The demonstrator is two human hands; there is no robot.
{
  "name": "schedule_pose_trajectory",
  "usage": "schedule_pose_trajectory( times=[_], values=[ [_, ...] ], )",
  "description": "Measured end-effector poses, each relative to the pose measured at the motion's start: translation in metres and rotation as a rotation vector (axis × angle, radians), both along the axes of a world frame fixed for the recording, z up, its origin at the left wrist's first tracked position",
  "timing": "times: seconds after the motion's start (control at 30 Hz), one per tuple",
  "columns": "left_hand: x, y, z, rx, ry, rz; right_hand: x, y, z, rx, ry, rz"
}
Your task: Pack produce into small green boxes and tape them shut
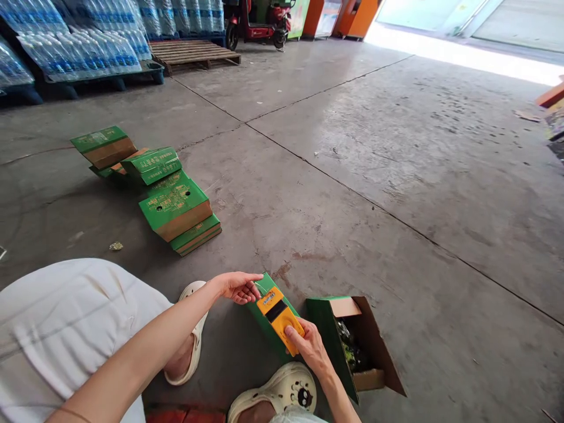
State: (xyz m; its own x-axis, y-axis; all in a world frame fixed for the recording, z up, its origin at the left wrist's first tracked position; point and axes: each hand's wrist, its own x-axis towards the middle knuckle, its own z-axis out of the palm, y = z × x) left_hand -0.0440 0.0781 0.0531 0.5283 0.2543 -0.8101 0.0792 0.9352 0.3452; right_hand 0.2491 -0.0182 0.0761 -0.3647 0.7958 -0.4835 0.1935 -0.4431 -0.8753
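Observation:
My right hand (308, 346) grips a flat yellow block-shaped thing (288, 320) with a dark band and a small label, thumb pressed on its face. What kind of thing it is, I cannot tell. My left hand (241, 286) is at its far end, index finger stretched out and the other fingers loosely bent and apart. A thin pale strand shows between those fingers and the yellow thing. Below both hands stands a green carton (264, 279), partly hidden by them. Right of it, an open green carton (324, 329) holds dark, shiny wrapped items (348, 346).
Flattened or folded green cartons (176, 200) lie on the concrete floor (374, 247) ahead left. Shrink-wrapped bottles (83, 56), a wooden pallet (194, 53) and a red scooter (259, 26) stand at the back. My cream clogs (282, 388) flank the green carton.

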Motion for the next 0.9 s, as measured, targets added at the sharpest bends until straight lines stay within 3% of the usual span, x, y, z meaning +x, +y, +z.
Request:
schedule_pose_trajectory(
  times=[0.2,0.33,0.5,0.7,0.9],
  values=[
    [0.004,0.023,0.012,0.106,0.011,-0.266,-0.002,0.001,0.006,-0.001,0.0,0.046],
    [0.005,0.033,0.02,0.194,0.037,-0.364,-0.003,0.003,0.013,-0.006,-0.002,0.06],
    [0.008,0.037,0.02,0.338,0.078,-0.375,-0.002,0.004,0.01,-0.006,-0.002,0.068],
    [0.017,0.034,0.022,0.575,0.126,-0.265,0.001,0.006,0.005,-0.042,0.01,0.036],
    [0.018,0.029,0.03,0.573,0.108,-0.253,0.006,0.012,0.003,-0.044,0.016,0.014]
  ],
)
